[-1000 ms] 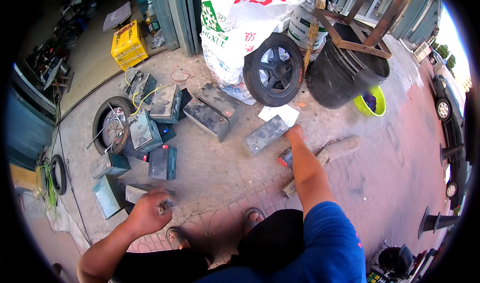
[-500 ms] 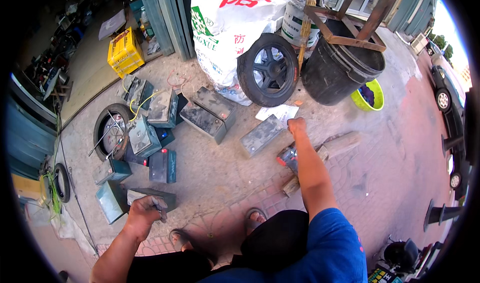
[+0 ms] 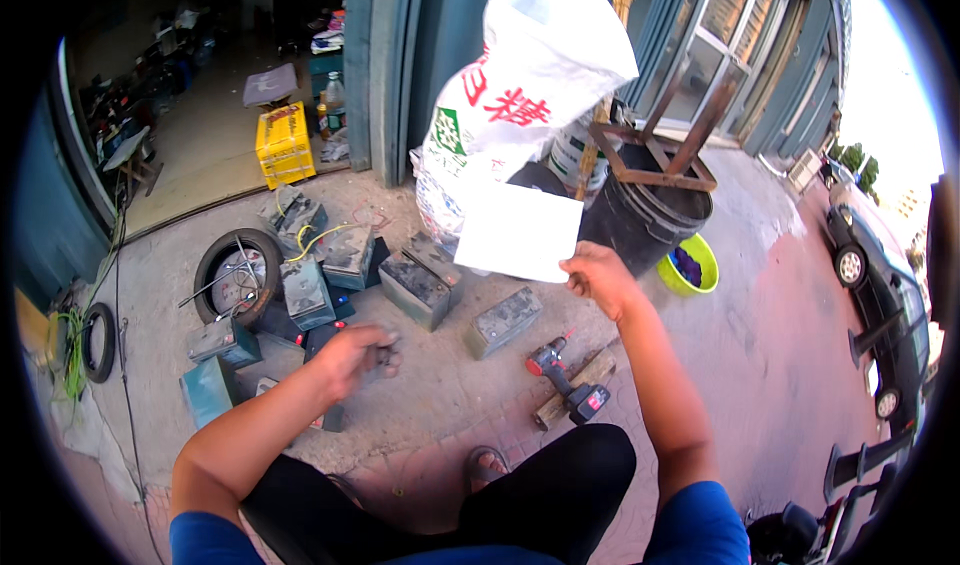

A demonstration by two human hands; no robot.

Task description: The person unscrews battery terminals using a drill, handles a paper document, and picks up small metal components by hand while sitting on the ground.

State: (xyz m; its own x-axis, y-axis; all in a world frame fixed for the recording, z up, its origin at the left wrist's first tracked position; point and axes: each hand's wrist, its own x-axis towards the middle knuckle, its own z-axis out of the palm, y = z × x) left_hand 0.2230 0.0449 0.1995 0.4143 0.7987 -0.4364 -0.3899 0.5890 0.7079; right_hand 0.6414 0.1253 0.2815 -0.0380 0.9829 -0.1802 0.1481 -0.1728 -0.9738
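Observation:
My right hand [image 3: 605,280] pinches the lower right corner of a blank-looking white sheet of paper [image 3: 518,233] and holds it up off the ground. Lower and to the left, my left hand [image 3: 352,360] hovers with curled fingers, slightly blurred. Something dark grey shows at its fingertips, too smeared to name. Between and beyond the hands, a dusty, box-shaped battery [image 3: 505,321] lies alone on the concrete. Nearer to me, a red and black cordless drill [image 3: 556,365] rests against a wooden block [image 3: 594,369].
Several dusty batteries [image 3: 412,290] cluster at left beside a tyre [image 3: 212,265]. Behind the paper stand a big white woven sack [image 3: 470,155] and a black bucket [image 3: 640,227] with a rusty metal frame on top. A green basin [image 3: 705,265] sits to the right.
The white paper, lying on the ground beyond the lone battery before, is now lifted in my right hand. My left hand has moved up and right. The view has tilted upward.

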